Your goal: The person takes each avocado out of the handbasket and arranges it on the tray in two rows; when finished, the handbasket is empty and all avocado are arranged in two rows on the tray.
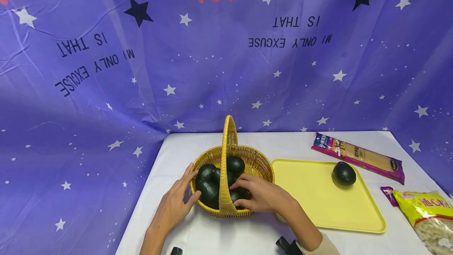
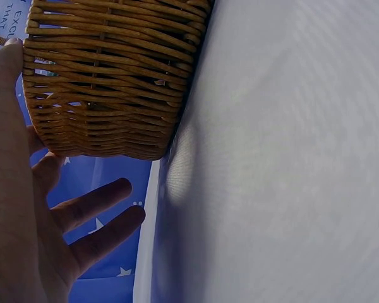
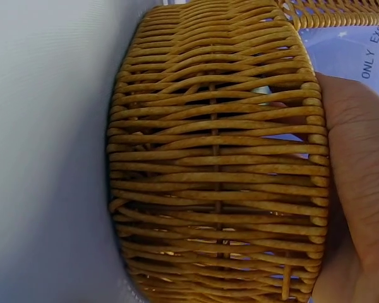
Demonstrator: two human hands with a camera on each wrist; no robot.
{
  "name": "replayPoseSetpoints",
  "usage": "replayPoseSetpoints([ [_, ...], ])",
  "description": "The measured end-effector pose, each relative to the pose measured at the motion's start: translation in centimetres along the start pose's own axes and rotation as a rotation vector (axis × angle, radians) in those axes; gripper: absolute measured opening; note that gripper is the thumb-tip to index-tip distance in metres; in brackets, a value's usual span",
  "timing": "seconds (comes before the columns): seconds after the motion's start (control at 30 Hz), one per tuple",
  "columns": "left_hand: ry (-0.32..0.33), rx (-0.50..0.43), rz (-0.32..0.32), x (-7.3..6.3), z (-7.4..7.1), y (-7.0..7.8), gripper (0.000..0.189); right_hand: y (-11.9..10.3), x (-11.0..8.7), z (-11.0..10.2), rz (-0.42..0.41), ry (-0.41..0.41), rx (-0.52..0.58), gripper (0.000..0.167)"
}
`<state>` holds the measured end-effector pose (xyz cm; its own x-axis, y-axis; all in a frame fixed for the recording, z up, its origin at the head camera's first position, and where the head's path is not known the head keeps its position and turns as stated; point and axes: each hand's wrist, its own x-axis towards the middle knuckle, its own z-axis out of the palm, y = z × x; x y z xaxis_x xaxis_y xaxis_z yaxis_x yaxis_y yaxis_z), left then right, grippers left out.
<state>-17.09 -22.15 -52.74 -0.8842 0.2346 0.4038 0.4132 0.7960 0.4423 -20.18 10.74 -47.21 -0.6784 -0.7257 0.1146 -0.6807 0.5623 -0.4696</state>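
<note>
A yellow wicker basket (image 1: 256,162) with a tall arched handle (image 1: 224,176) holds several dark green avocados (image 1: 209,193). My right hand (image 1: 263,194) reaches over its right rim, with thumb and fingers curved around an avocado (image 1: 236,196) inside. In the right wrist view, the woven side (image 3: 215,158) hides the fingertips. At the left rim is my left hand (image 1: 175,199), thumb and forefinger right at the edge. The left wrist view shows two of its fingers (image 2: 107,237) straight and apart, below the basket wall (image 2: 107,76).
Right of the basket lies a yellow tray (image 1: 311,196) with one avocado (image 1: 344,174) near its far right corner. Behind it is a long purple packet (image 1: 359,156). A yellow bag (image 1: 428,215) sits at the table's right side. A purple star-printed cloth (image 1: 226,70) hangs behind the white table (image 1: 212,243).
</note>
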Motion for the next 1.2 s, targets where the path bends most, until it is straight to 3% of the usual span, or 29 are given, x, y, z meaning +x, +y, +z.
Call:
replayPoseSetpoints([
  [0.53, -0.006, -0.008, -0.005, -0.1, 0.0, 0.0, 0.067, 0.0, 1.0, 0.0, 0.071, -0.046, 0.062, 0.048],
  [0.9, -0.01, -0.008, -0.014, -0.1, 0.0, 0.1, 0.066, 0.2, 1.0, -0.2, 0.017, -0.05, 0.083, 0.045],
  [1.2, -0.009, -0.009, -0.016, -0.1, -0.1, 0.1, 0.066, 0.1, 1.1, 0.0, 0.051, -0.042, 0.085, 0.046],
])
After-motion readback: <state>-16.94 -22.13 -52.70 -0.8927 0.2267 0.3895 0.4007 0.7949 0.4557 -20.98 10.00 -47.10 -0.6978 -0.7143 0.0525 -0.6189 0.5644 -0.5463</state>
